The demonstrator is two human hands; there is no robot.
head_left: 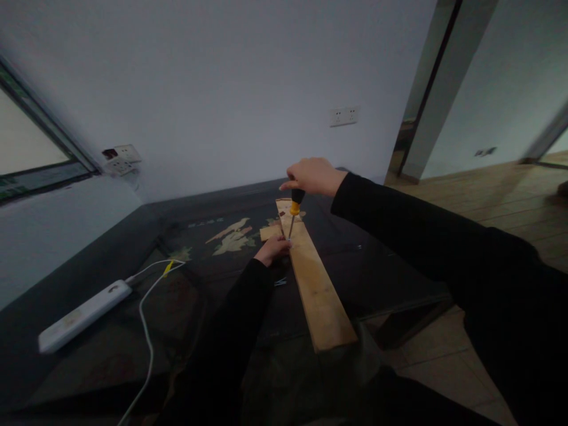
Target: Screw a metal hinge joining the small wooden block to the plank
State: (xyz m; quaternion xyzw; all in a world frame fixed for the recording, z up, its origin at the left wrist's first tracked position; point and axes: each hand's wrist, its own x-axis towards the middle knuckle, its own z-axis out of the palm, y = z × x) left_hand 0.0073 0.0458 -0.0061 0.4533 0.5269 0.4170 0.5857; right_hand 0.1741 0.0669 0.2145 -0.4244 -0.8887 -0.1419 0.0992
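A white power strip [84, 316] lies at the lower left. Next, left of the middle, tiny writing [206, 223] is too small to read. In the middle, the left hand [274, 249] pinches beside the screwdriver's [295, 204] low tip; I can't tell on what. The right hand [316, 176] grips the handle above. The long board [319, 290] slants from there to the lower right.

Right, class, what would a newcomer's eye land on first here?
First, the pale board on the dark table, near the middle. Over it, the right hand grips a screwdriver, its tip down beside the left hand. A white power strip stands out at left.
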